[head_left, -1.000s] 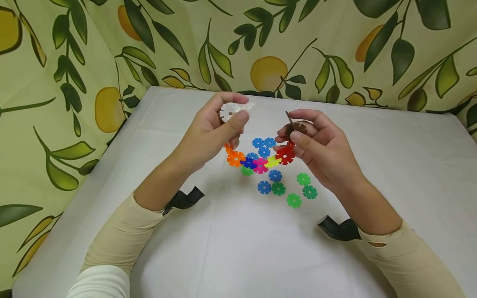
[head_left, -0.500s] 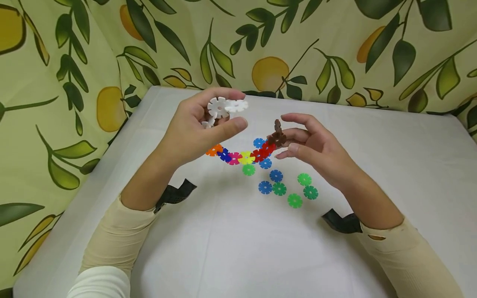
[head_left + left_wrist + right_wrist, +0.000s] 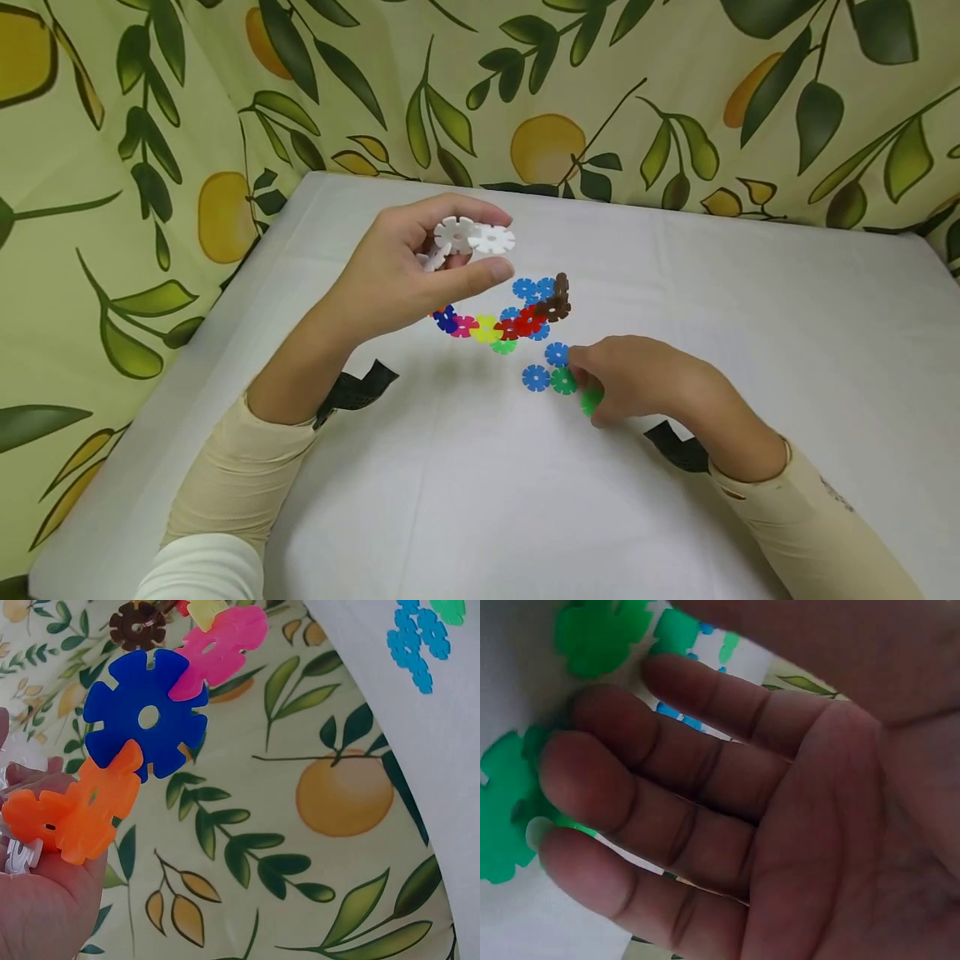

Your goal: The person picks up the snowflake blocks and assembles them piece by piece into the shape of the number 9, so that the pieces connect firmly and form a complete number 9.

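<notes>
My left hand (image 3: 390, 275) holds one end of a chain of slotted plastic discs, pinching near its white discs (image 3: 491, 240). In the left wrist view, the chain's orange discs (image 3: 71, 817) lie against the palm, linked to a dark blue disc (image 3: 146, 712) and a pink one (image 3: 221, 649). Past the yellow disc (image 3: 486, 329) and red discs (image 3: 528, 320), the chain ends in brown discs (image 3: 557, 308). My right hand (image 3: 645, 379) reaches down over loose green discs (image 3: 591, 401), its fingers fairly straight and hiding some of them. Fingertip contact is unclear.
Loose blue discs (image 3: 536, 377) and a darker green disc (image 3: 564, 381) lie on the white table (image 3: 450, 500). More blue discs (image 3: 525, 288) are behind the chain. A leaf-patterned cloth (image 3: 360, 75) hangs behind the table and on its left.
My right hand has let go of the chain's brown end and moved down toward the viewer, over the green discs. The left hand still holds the white end.
</notes>
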The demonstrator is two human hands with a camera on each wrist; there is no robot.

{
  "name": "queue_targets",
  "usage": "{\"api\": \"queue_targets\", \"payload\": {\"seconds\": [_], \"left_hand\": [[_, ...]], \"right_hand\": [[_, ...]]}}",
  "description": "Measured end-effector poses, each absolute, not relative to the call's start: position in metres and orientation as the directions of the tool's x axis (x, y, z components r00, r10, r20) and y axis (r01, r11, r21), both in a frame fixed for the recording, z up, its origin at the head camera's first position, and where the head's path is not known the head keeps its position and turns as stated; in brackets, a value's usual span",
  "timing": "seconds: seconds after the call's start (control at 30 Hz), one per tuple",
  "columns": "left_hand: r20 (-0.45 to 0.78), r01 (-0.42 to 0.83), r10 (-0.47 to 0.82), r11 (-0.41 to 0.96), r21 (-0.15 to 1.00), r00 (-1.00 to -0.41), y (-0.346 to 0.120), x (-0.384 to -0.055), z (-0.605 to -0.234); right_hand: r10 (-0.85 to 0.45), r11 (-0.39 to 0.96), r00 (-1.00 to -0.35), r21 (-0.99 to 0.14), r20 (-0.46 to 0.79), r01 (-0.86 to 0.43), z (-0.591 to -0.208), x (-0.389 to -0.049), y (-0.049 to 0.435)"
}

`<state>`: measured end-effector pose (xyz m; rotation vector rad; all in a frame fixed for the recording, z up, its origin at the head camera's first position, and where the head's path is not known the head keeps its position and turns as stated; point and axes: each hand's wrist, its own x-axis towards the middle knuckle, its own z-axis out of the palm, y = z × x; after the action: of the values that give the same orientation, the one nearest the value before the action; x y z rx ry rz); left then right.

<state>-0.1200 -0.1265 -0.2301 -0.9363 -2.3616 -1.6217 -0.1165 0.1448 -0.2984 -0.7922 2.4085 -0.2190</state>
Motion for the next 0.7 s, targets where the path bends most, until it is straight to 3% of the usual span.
{"api": "queue_targets", "payload": {"seconds": [0.23,0.47,0.6,0.7], "left_hand": [[0.428,0.557,0.42,0.256,0.79,-0.8,-0.127,-0.12,-0.231],[0.393,0.558,0.479,0.271,0.784,-0.785,-0.124,-0.12,-0.234],[0.362,0.555,0.517,0.287,0.78,-0.776,-0.122,-0.119,-0.236],[0.348,0.56,0.541,0.294,0.775,-0.766,-0.119,-0.118,-0.237]], "right_hand": [[-0.599,0.8,-0.65,-0.314,-0.467,-0.511,-0.301,-0.118,0.146],[-0.644,0.764,-0.596,-0.447,-0.48,-0.465,-0.288,-0.121,0.157],[-0.662,0.73,-0.659,-0.506,-0.357,-0.46,-0.269,-0.121,0.173],[-0.672,0.666,-0.724,-0.554,-0.153,-0.5,-0.256,-0.119,0.182]]}}
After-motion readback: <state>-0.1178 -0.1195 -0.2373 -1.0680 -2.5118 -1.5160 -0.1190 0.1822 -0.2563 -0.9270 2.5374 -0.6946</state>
